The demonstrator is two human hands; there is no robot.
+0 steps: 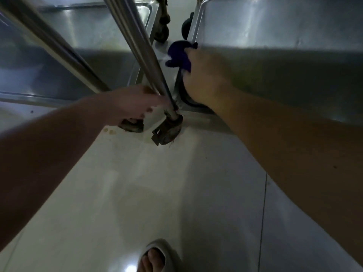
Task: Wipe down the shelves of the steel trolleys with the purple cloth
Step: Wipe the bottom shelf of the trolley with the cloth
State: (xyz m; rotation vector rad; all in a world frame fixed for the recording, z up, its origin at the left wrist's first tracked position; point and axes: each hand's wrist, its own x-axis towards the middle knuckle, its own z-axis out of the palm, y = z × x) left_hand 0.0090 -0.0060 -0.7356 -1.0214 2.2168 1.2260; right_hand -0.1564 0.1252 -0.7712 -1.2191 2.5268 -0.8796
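Head view, single frame, dim and motion-blurred.

Item: purple cloth [179,55], upper centre of the frame, bunched and gripped by the right hand [204,75]. It is held at the left edge of the right trolley's shelf [275,32]; whether it touches the steel cannot be told through the blur.

Item: left hand [135,107], centre of the frame, placed at the lower end of a trolley leg [137,46] just above a caster [167,132]. The fingers are blurred; whether they are closed round the leg or merely rested against it cannot be told.

Item: left trolley's shelf [78,32], upper left, a rimmed steel tray.

Item: pale floor [157,193], lower half; a foot in a slipper [155,256] at the bottom edge.

Step judged in hand: wiping the rim and corner of the right shelf. It is judged best done with the cloth flattened under the palm, drawn along the raised lip and into the corner, while the neighbouring trolley is steadied so that the casters are not set rolling.

Markings: no brand, label or writing can be read anywhere.
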